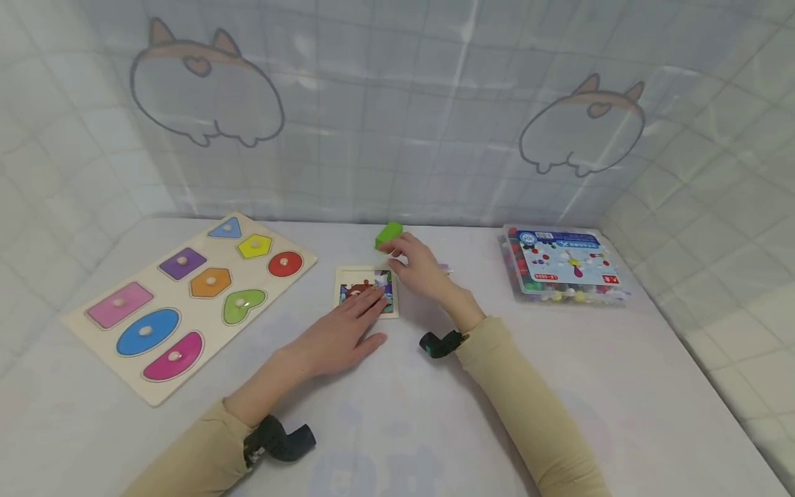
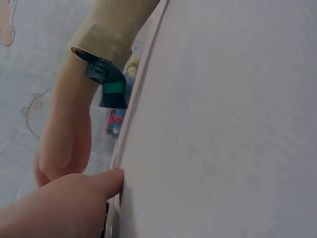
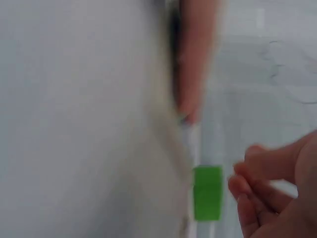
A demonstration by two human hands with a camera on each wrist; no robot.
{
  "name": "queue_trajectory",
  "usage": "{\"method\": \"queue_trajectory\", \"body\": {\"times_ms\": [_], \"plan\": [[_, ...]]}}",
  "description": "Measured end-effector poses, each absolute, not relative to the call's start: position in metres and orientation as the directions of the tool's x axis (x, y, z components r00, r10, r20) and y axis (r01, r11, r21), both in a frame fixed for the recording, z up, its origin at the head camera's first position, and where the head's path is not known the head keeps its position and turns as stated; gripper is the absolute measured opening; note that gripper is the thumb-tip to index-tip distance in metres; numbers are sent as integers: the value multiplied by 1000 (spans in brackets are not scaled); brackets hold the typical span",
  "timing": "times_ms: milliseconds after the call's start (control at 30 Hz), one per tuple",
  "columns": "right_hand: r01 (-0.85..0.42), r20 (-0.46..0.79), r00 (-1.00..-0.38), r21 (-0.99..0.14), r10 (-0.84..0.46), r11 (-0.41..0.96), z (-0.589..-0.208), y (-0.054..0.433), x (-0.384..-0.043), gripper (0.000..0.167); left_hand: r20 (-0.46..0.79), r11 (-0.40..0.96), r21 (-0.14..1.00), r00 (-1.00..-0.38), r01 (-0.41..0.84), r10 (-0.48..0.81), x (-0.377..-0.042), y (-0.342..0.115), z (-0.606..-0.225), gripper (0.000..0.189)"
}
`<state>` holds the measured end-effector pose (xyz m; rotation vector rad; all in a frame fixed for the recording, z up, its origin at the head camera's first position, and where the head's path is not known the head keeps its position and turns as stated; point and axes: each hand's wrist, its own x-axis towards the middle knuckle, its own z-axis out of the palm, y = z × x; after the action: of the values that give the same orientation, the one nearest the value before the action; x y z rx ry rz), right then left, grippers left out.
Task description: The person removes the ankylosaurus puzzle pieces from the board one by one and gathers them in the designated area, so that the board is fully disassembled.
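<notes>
My left hand (image 1: 335, 338) lies with straight fingers over a small framed picture puzzle (image 1: 344, 277), its fingertips covering the lower part of the picture. A brown figure and a blue and purple strip show above them. Over the table just past the puzzle's right side, my right hand (image 1: 422, 269) hangs with loosely bent fingers and nothing visible in them. Its fingertips are close to a green block (image 1: 388, 235) at the back of the table. In the right wrist view, a gap separates the bent fingers (image 3: 242, 191) from the green block (image 3: 208, 193).
At left lies a wooden shape board (image 1: 214, 321) with several coloured knobbed pieces. A clear plastic box (image 1: 562, 266) of coloured parts stands at the back right. Something small and purple (image 1: 444, 268) peeks out behind my right hand. A patterned curtain (image 1: 397, 117) hangs along the back edge.
</notes>
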<state>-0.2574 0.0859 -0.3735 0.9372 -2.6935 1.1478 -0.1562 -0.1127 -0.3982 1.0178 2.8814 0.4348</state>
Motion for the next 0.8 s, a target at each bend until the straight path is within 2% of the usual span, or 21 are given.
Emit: {"method": "queue_trajectory", "body": {"times_ms": [267,467,800], "plan": [[-502,184,-838,-631,-515,591,-388,87,-257,27,40,752,271,-787,601,615,-155,-112,-400,68],[-543,192,-816,-579,-546,608,-395,86,-258,22,35,754,282,-792,593,610,-155,-110,-398,68],[-503,173,-841,-598,-512,624,-398,86,-257,22,49,749,272,-786,604,616,-156,-111,-400,67]]}}
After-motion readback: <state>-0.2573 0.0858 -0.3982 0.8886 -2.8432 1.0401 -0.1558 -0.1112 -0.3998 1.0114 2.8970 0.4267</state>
